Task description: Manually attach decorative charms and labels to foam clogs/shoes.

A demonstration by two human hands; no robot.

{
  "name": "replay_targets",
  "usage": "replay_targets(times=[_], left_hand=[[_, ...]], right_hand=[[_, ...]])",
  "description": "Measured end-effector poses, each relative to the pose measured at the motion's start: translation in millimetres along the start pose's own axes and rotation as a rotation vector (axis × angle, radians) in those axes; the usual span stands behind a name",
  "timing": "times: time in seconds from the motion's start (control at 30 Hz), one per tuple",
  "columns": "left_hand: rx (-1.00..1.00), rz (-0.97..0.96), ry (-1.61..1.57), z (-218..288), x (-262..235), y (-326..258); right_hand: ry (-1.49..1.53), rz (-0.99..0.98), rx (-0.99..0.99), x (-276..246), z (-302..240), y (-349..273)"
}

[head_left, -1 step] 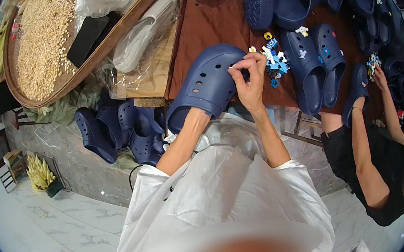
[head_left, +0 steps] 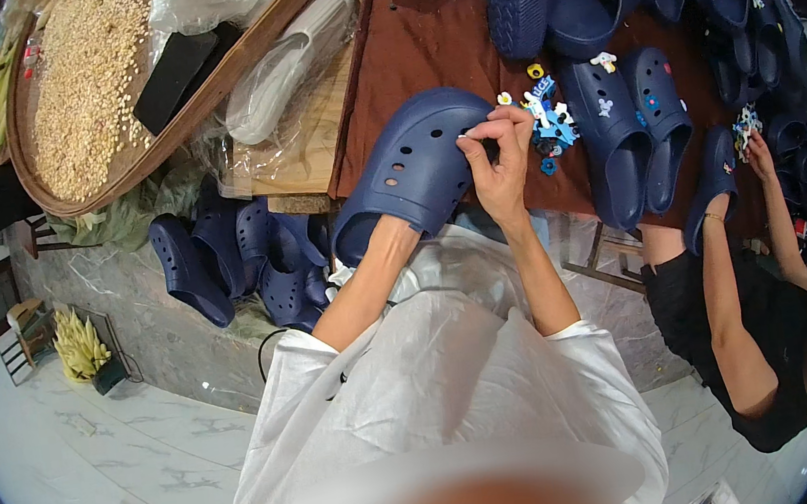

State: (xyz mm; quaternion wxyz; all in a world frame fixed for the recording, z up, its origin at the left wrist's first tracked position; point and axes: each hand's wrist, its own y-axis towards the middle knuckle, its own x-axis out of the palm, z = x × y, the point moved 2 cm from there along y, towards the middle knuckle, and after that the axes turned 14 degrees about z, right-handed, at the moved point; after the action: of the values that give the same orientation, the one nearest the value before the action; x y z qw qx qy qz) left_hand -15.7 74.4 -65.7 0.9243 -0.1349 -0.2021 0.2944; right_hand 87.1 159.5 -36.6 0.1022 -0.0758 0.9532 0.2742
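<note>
A navy blue clog [head_left: 417,155] with round holes rests over my left hand [head_left: 397,235]. That hand goes in through the heel opening and holds the clog from inside; its fingers are hidden, though skin shows through some holes. My right hand [head_left: 499,155] is at the clog's right side near the toe, thumb and forefinger pinched together. Whatever sits in the pinch, if anything, is too small to make out. Just right of this hand lies a small pile of colourful shoe charms [head_left: 552,123] on the brown cloth [head_left: 417,34].
Navy slippers with charms [head_left: 610,151] stand right of the pile, with more clogs behind. At far right a co-worker's hands [head_left: 760,156] handle a clog and charms. A woven tray [head_left: 195,111] of pale grains, a black phone [head_left: 181,78] and wrapped grey slippers [head_left: 286,70] lie left. Several clogs [head_left: 222,249] hang below.
</note>
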Motion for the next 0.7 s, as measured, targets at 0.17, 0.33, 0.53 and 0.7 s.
replay_targets(times=[0.17,0.33,0.53,0.7], left_hand=[[0.372,-0.087,0.508,-13.1,-2.2,5.4],[0.211,-0.084,0.364,-32.3,-5.0,8.4],[-0.199,0.019,-0.199,-13.1,6.9,11.9],[0.245,-0.036,0.357,4.8,2.0,17.3]], right_hand=[[0.060,0.024,-0.009,-3.2,4.8,-2.2],[0.091,0.007,-0.005,-5.3,5.5,-2.2],[0.046,-0.014,0.066,-2.2,3.5,3.5],[-0.161,-0.136,-0.005,-2.3,3.1,17.2]])
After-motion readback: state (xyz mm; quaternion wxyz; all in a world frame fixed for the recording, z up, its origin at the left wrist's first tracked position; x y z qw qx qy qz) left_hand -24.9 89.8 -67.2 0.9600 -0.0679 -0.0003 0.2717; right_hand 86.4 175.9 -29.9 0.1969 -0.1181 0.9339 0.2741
